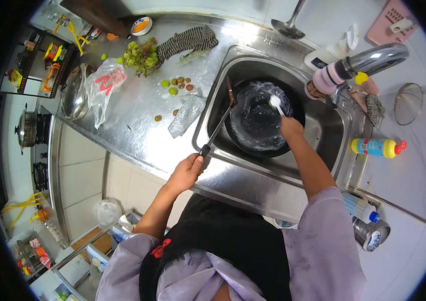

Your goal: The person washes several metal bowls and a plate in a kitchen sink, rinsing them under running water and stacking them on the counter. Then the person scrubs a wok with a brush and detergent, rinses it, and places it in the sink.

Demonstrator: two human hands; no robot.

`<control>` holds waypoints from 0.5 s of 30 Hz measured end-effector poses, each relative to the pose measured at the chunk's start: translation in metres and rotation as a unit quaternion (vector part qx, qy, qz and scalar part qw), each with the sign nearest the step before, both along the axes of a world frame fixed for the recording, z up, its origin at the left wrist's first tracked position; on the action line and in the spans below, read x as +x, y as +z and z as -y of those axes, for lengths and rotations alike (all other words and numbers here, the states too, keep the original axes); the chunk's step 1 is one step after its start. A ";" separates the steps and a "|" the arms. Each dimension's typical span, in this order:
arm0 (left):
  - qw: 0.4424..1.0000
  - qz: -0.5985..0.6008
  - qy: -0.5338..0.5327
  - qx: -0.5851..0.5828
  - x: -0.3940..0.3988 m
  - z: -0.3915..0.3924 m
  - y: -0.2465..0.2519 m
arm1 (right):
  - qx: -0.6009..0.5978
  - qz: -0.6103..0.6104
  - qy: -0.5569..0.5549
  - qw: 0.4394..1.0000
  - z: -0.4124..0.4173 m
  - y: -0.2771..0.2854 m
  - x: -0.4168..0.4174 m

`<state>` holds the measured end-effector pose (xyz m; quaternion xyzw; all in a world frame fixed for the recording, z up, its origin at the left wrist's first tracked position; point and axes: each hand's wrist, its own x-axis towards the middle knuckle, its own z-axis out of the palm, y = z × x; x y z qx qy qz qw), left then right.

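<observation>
My left hand (pixel 185 172) grips the black handle end of a metal-shafted kitchen turner (pixel 219 127). Its brownish blade leans inside the left wall of the stainless steel sink (pixel 318 129). In that sink lies a round black pan (pixel 260 116), holding foamy water with white suds around its inside. Over the right part of the pan, my right hand (pixel 292 128) holds a small white utensil (pixel 275 101) by its handle. The white head is at the suds; whether it is a brush or a spoon I cannot tell.
A faucet (pixel 378 60) arches at the sink's upper right. Left on the steel counter are a grape bunch (pixel 140 56), loose grapes (pixel 172 91), a striped cloth (pixel 186 42), a silvery cloth (pixel 187 113) and a plastic bag (pixel 103 84). A yellow-capped bottle (pixel 376 147) lies right.
</observation>
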<state>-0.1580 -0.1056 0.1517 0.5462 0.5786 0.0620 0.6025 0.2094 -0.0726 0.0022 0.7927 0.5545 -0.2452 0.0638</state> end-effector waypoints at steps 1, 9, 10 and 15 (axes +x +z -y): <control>1.000 0.005 -0.001 -0.001 -0.001 0.000 0.001 | -0.008 -0.003 0.027 1.000 0.024 -0.009 0.012; 0.996 0.079 0.020 -0.031 0.010 0.004 0.009 | 0.092 -0.208 -0.061 0.972 0.055 0.010 -0.063; 0.995 0.090 0.029 -0.035 0.011 0.006 0.012 | 0.154 -0.304 -0.139 0.930 0.053 0.018 -0.060; 0.991 0.118 0.035 -0.047 0.016 0.006 0.014 | 0.178 -0.294 -0.201 0.917 0.079 0.065 -0.017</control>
